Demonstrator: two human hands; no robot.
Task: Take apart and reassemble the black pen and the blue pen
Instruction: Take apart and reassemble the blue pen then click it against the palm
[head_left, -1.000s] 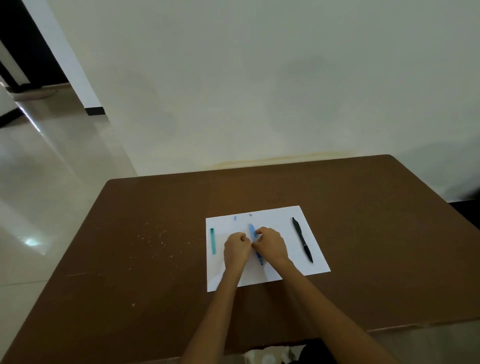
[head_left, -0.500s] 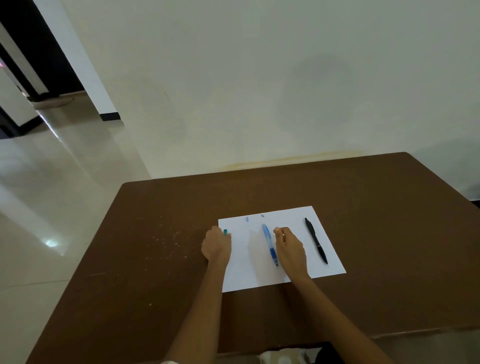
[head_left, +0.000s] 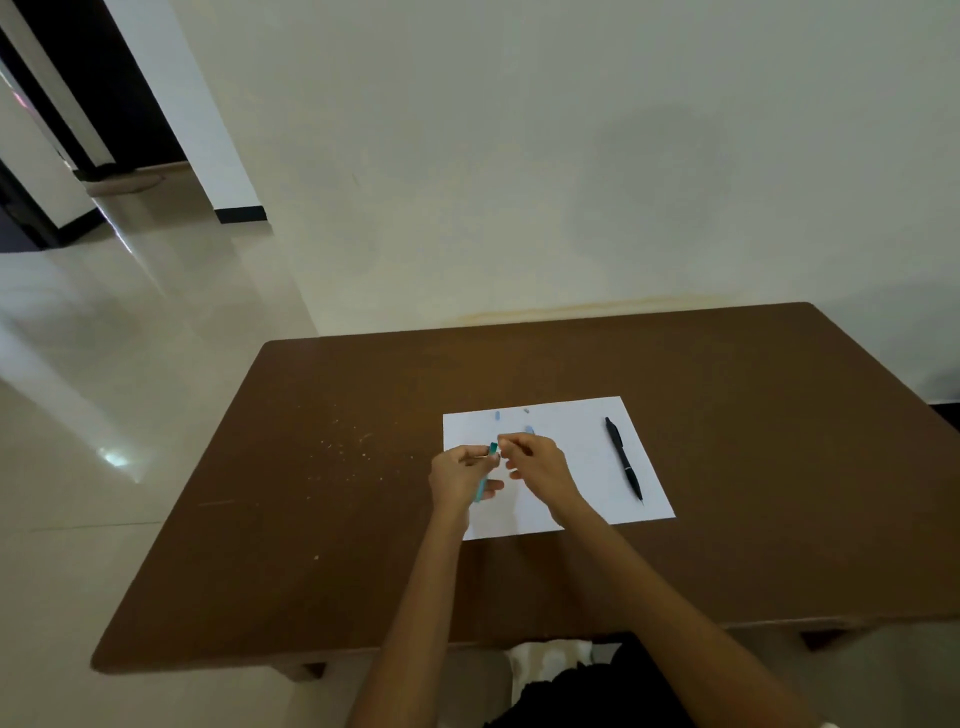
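- Head view: left hand (head_left: 460, 475) has lifted the teal pen part (head_left: 482, 480) off the paper's (head_left: 587, 421) left edge and now grips it at frame centre.
- Right hand (head_left: 537, 462) let go of the blue barrel (head_left: 529, 429), which peeks out just above it; fingers pinched at the teal part's top, contents unclear.
- Black pen (head_left: 622, 457) lies whole, centre-right.
- Looks like blue pen reassembly is underway.

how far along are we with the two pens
The black pen lies whole on the paper, either untouched or already rebuilt; I cannot tell which. The blue one is in pieces: the left hand holds a teal barrel piece, the right hand pinches at its top, and small blue bits wait on the paper.
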